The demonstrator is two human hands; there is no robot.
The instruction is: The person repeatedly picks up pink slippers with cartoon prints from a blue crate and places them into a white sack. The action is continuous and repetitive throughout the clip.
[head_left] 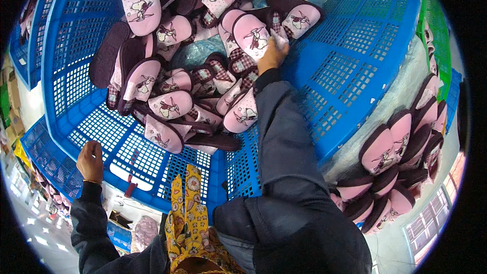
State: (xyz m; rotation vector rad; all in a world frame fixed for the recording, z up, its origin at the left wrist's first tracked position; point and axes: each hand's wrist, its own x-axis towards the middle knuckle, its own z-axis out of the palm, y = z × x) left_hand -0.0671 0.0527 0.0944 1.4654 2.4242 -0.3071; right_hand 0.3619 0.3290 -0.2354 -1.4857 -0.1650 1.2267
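Note:
A large blue plastic basket in front of me holds a heap of pink slippers with dark soles, checked linings and a printed cartoon figure. My right hand reaches into it and grips a pair of slippers at their lower end, toes pointing away from me. At the near left corner, my left hand is at the basket's rim, its fingers curled in with nothing visible in them. Whether it rests on the rim is unclear.
More pink slippers are piled on the right, outside the basket, beside clear plastic wrapping. A green basket stands at the far right; another blue basket is at the left. A yellow patterned cloth hangs below me.

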